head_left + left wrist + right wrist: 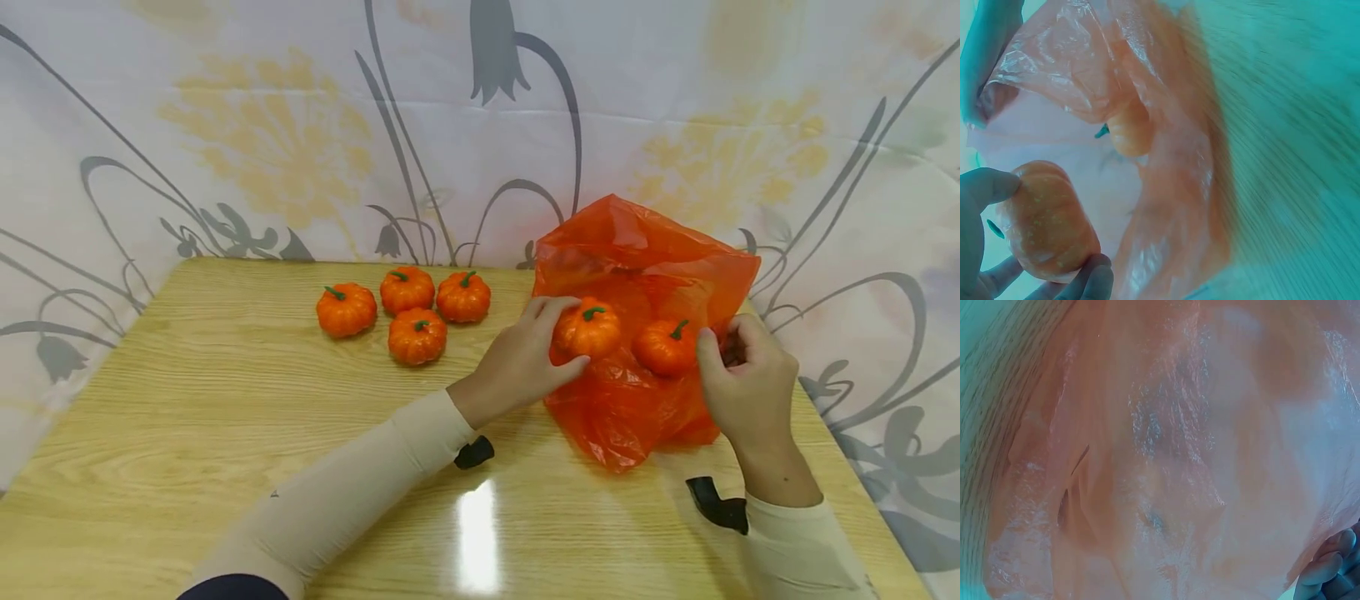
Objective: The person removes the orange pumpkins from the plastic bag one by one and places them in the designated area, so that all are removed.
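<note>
My left hand (521, 354) grips a small orange pumpkin (588, 327) with a green stem, fingers and thumb around its sides, over the red plastic bag (600, 417). In the left wrist view the held pumpkin (1050, 219) shows between thumb and fingers at the bag's mouth. A second pumpkin (666, 348) lies in the bag, just right of the held one. My right hand (750, 379) pinches the bag's right edge. Crumpled film of the bag (1172, 425) fills most of the right wrist view, with curled fingers (1322, 569) at the lower right.
Several more pumpkins (417, 336) stand grouped on the wooden table (225, 400) left of the bag, toward the back. A patterned cloth (450, 142) hangs behind the table. Black straps (718, 504) sit near both wrists.
</note>
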Available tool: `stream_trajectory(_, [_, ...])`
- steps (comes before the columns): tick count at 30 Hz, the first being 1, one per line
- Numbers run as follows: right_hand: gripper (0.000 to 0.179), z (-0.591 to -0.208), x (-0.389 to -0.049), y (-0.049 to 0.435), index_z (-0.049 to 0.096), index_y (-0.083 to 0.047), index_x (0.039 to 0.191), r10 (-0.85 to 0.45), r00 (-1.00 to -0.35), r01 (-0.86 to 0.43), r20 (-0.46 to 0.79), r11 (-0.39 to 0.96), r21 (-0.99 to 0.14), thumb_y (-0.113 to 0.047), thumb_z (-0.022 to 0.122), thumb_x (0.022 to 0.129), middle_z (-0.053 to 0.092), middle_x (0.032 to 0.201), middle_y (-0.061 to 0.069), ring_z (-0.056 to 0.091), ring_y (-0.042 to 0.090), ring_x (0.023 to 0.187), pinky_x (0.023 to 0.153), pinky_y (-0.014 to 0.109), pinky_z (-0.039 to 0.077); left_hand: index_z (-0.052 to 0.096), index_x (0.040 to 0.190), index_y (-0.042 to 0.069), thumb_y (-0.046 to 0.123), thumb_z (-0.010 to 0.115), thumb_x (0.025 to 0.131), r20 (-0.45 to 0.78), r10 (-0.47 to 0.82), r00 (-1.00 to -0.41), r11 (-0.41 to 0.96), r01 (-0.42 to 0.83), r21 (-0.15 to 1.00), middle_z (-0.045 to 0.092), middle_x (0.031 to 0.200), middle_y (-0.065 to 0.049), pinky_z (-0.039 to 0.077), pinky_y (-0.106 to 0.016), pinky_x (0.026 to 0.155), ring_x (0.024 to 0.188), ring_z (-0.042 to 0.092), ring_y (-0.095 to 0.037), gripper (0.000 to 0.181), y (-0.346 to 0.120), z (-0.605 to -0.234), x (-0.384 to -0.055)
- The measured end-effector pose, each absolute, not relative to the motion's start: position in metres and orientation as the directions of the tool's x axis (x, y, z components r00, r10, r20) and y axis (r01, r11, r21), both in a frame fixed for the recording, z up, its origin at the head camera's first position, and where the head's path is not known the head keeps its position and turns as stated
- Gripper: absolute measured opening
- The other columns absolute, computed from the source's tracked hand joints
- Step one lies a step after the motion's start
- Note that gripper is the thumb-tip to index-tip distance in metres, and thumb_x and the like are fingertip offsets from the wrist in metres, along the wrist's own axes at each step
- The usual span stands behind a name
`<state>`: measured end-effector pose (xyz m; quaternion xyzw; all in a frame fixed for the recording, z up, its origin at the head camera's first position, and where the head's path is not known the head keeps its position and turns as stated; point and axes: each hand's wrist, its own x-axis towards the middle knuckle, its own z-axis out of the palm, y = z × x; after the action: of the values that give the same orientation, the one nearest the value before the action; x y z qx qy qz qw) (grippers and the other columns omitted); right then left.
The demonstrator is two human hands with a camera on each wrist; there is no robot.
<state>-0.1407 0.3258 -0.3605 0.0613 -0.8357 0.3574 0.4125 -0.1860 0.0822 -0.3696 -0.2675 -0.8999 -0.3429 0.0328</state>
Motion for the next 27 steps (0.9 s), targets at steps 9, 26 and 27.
stream_trajectory(9, [0.017,-0.363,-0.141,0.327,0.056,0.003,0.072,0.186,-0.673,-0.381,0.716,0.742,-0.552,-0.006,0.062,0.085,0.046,0.061,-0.018,0.037,-0.012,0.054,0.054,0.004,0.031,0.037,0.149,0.021,0.036,0.073,0.09,0.259,0.403,-0.878,0.621,0.471,0.627,0.046,0.141,-0.008,0.054,-0.027,0.066,0.066,0.058,-0.017,0.071,0.04,-0.367,-0.177])
stream_trajectory(26, [0.017,-0.368,-0.143,0.327,0.057,0.003,0.073,0.153,-0.674,-0.393,0.722,0.753,-0.527,-0.007,0.063,0.085,0.052,0.057,0.003,0.037,-0.012,0.053,0.053,0.003,0.033,0.035,0.147,0.019,0.027,0.075,0.086,0.349,0.339,-0.874,0.653,0.485,0.581,0.045,0.136,-0.012,0.055,-0.044,0.092,0.102,0.061,-0.029,0.074,-0.048,-0.373,-0.16])
stream_trajectory(27, [0.017,-0.368,-0.143,0.327,0.057,0.003,0.073,0.154,-0.675,-0.393,0.721,0.753,-0.528,-0.007,0.063,0.085,0.051,0.057,0.001,0.037,-0.012,0.053,0.053,0.003,0.033,0.035,0.147,0.018,0.028,0.075,0.086,0.342,0.33,-0.88,0.659,0.474,0.584,0.045,0.137,-0.012,0.054,-0.045,0.095,0.106,0.061,-0.03,0.074,-0.052,-0.372,-0.159])
